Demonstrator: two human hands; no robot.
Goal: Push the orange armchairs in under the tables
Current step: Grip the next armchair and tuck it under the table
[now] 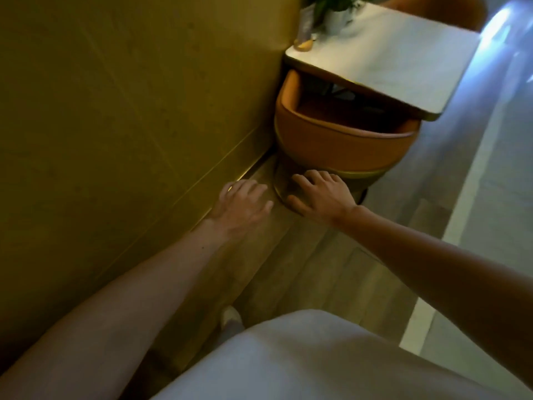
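We see no writing we can read. The orange armchair [343, 140] sits partly under the white table [383, 56], beside the wall [129, 111]. Our left hand [240, 206] and right hand [323, 194] are spread open, holding nothing. A second chair [444, 10] is cut off.

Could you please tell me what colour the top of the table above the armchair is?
White; the tabletop shows best in the head view, above the orange armchair.

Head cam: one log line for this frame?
armchair: seat under table, beside wall | left hand: open, empty | right hand: open, by armchair back, contact unclear | plant: on table
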